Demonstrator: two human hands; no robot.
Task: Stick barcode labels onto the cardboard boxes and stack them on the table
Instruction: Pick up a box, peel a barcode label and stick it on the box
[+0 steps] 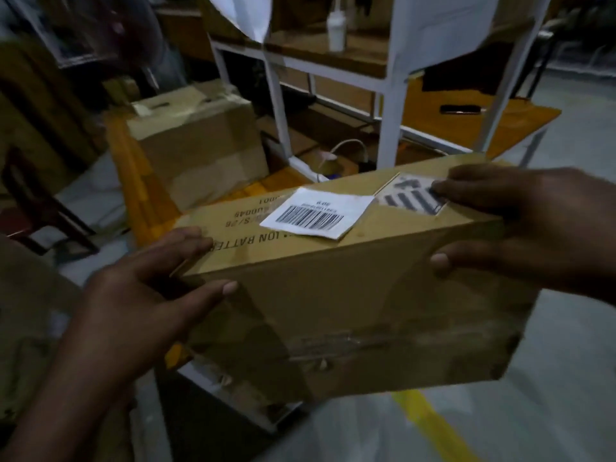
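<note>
Fingers [186, 241] of the left hand [140, 288] lie across the top face of the cardboard box [366, 295] at its left end, with the thumb pressed on the near face below, so that hand pinches the corner; from my head view that much is plain. The right hand [540, 225] grips the opposite end the same way: its fingers [466, 188] curl over the top and its thumb sits on the near face. I see the box held between the two hands, tilted with its right end higher, over the grey floor [566, 378] and a yellow line [430, 425] painted there. A white barcode label [316, 213] sits on the top face, about midway along, over printed black lettering; I cannot tell whether it is fully pressed down. Just beside it to the right is a grey striped sticker [413, 196], which the right fingertips touch. Behind, a second carton [200, 145] stands on a yellow-topped table [133, 181], and a white metal rack [390, 105] stands further back with a white bottle [336, 28] on its shelf.
</note>
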